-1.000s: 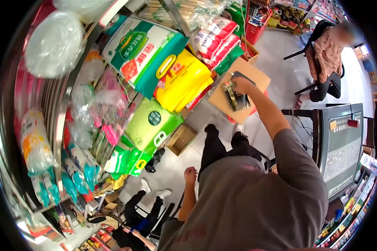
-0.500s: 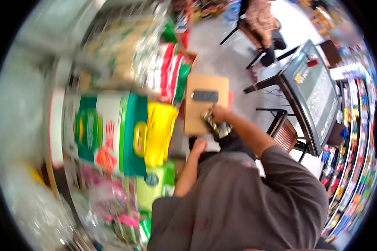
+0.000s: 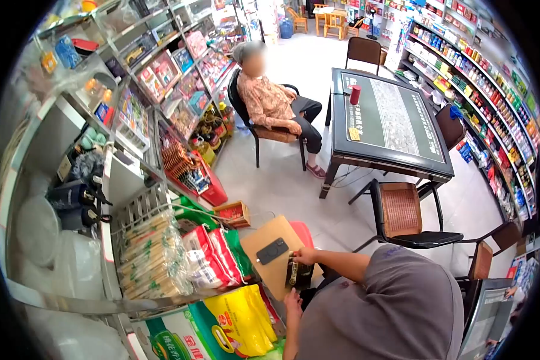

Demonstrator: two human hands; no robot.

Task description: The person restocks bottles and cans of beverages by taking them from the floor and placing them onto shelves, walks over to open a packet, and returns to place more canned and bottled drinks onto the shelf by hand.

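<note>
My right hand [image 3: 306,255] grips the upper edge of a dark packet with gold markings [image 3: 298,273], at the right side of a brown cardboard sheet [image 3: 263,241]. Close below the packet is my left hand [image 3: 293,302], its fingers bent near the packet's lower edge; whether they touch it is too small to tell. A black phone [image 3: 272,251] lies flat on the cardboard, left of the packet. Part of a red stool [image 3: 302,233] shows behind the cardboard.
A seated person [image 3: 270,99] faces a dark square table [image 3: 390,120]. An empty chair [image 3: 402,210] stands before it. Wrapped chopsticks [image 3: 153,255], red-and-white bags [image 3: 207,258] and a yellow bag [image 3: 243,321] lie left of the cardboard. Stocked shelves [image 3: 474,84] line the right.
The view has swung up towards the room. The packet has moved off the phone to the cardboard's near side, with my right hand on it. My left hand has come up beside it.
</note>
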